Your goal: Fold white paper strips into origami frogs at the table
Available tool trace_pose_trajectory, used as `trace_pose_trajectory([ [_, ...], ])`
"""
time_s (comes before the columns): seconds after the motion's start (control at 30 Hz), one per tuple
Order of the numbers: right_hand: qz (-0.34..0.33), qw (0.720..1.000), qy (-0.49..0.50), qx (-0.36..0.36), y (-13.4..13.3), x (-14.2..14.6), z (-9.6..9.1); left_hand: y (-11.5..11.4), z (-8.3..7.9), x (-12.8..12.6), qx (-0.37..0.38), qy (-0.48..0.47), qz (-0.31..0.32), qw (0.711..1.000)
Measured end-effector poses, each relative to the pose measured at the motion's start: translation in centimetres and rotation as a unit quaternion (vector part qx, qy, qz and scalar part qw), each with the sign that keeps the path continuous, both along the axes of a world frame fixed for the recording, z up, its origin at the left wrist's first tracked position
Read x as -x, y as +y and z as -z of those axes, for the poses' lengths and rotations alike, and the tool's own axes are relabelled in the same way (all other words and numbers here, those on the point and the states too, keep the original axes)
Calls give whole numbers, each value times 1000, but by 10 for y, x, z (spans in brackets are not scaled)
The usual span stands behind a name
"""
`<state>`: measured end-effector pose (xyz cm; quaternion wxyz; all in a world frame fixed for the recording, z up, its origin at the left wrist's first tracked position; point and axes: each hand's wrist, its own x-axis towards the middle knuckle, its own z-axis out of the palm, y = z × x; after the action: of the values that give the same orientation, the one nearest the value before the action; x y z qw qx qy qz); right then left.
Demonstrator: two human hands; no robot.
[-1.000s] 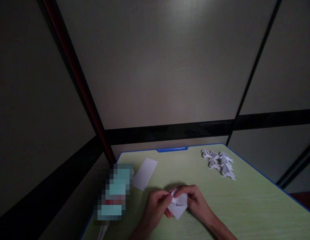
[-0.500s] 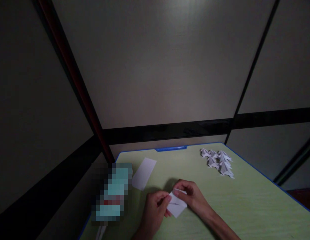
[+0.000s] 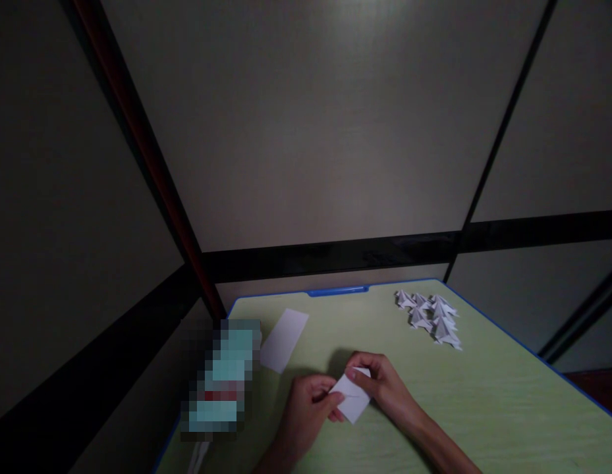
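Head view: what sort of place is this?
Probably a dim room with a small craft desk. A green table edged in blue stands against paneled walls; folded paper pieces sit at its far right, a blank slip lies left, and both hands press a white paper.

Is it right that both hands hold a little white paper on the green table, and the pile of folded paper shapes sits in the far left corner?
Not quite: the head view shows the pile of folded paper shapes in the far right corner. The rest is right.
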<state>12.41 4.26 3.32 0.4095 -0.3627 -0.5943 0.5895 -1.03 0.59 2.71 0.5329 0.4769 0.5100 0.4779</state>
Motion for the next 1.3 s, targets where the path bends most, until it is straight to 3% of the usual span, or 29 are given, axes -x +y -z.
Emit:
trace_pose_trajectory([
  [0.2,-3,1000,-9,-11,0,0,-1,-2,-5,0,15,-5,15,1000],
  [0.63,-16,999,-16,-24,-3,2,-2,4,8,6,-20,61,48,997],
  [0.9,0,999,-36,-18,-2,4,0,2,3,5,-15,58,12,998],
  [1.3,48,997,-51,-28,-6,7,-1,-1,0,-1,14,46,11,999],
])
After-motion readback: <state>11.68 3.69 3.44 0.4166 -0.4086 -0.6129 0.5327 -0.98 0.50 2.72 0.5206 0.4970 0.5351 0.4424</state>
